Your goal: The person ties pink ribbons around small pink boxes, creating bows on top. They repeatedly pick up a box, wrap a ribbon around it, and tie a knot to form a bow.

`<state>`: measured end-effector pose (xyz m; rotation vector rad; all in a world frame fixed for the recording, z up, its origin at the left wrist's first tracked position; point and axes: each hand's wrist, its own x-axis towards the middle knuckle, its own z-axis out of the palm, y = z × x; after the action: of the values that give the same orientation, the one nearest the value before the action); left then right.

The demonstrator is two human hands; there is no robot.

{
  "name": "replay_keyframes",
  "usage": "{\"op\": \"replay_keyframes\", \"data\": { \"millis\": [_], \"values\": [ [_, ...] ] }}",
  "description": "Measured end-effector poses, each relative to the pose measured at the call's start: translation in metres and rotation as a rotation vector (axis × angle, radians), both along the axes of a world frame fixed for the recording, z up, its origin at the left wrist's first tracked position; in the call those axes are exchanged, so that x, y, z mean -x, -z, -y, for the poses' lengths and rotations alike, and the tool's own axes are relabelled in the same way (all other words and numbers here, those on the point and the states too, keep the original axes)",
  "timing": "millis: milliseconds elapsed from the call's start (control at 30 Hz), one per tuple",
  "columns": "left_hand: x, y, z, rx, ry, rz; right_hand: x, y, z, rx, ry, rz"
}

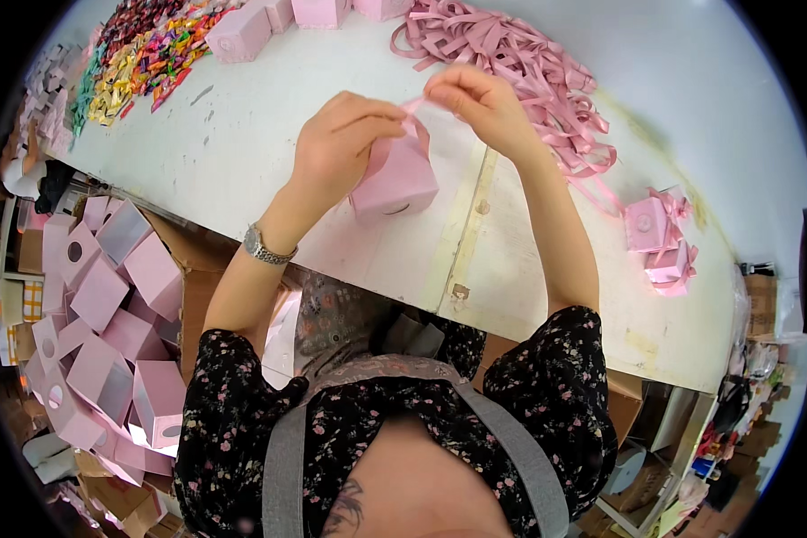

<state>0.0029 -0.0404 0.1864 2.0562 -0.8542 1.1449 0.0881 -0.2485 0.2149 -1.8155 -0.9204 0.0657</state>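
Note:
A small pink box [398, 185] stands on the white table [262, 175] in front of me, a pink ribbon [417, 105] running up its sides and above its top. On the box's left, my left hand [350, 138] has its fingers closed on one part of the ribbon. My right hand [474, 104] pinches another part between thumb and fingers, just above and right of the box. Between the two hands the ribbon is stretched short. Exactly how it crosses there is too small to tell.
Loose pink ribbons [511, 60] lie heaped beyond my right hand. Two ribboned pink boxes [647, 224] sit at the right. Wrapped candies [148, 60] and more pink boxes [239, 33] are at the far left. A cardboard carton [198, 269] beside the table holds several pink boxes [99, 292].

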Motion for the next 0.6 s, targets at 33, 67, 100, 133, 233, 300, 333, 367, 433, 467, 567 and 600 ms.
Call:
{"op": "replay_keyframes", "data": {
  "millis": [33,67,100,133,233,300,333,367,433,467,567,600],
  "values": [
    [0.000,-0.001,0.003,0.084,0.028,-0.098,0.003,-0.003,-0.002,-0.058,0.057,0.088],
    [0.001,0.000,0.005,0.168,0.055,-0.196,0.004,-0.006,-0.003,-0.116,0.114,0.175],
    [0.003,0.003,0.006,0.280,0.157,-0.348,0.006,-0.007,-0.002,-0.170,0.181,0.268],
    [0.007,0.008,0.005,0.392,0.259,-0.500,0.007,-0.004,-0.002,-0.265,0.138,0.177],
    [0.007,0.008,0.015,1.021,0.547,-0.731,0.010,0.016,-0.022,-0.627,-0.164,-0.347],
    [-0.001,0.010,0.018,1.364,0.794,-0.783,0.014,0.021,-0.028,-0.772,-0.299,-0.646],
    [-0.006,0.017,0.015,1.443,0.951,-0.804,-0.001,0.029,-0.024,-0.832,-0.470,-0.709],
    [-0.010,0.024,0.012,1.519,1.110,-0.821,-0.010,0.035,-0.016,-0.890,-0.643,-0.770],
    [-0.012,0.036,-0.020,1.454,0.838,-0.936,0.001,0.025,0.007,-0.583,-0.298,-0.600],
    [-0.013,0.040,-0.029,1.411,0.712,-0.996,0.004,0.036,0.021,-0.416,-0.154,-0.475],
    [0.003,0.027,-0.010,1.124,0.363,-1.109,0.021,0.044,0.024,0.083,0.073,0.139],
    [0.003,0.027,-0.013,1.113,0.373,-1.103,0.023,0.040,0.022,0.103,0.078,0.132]
  ]
}}
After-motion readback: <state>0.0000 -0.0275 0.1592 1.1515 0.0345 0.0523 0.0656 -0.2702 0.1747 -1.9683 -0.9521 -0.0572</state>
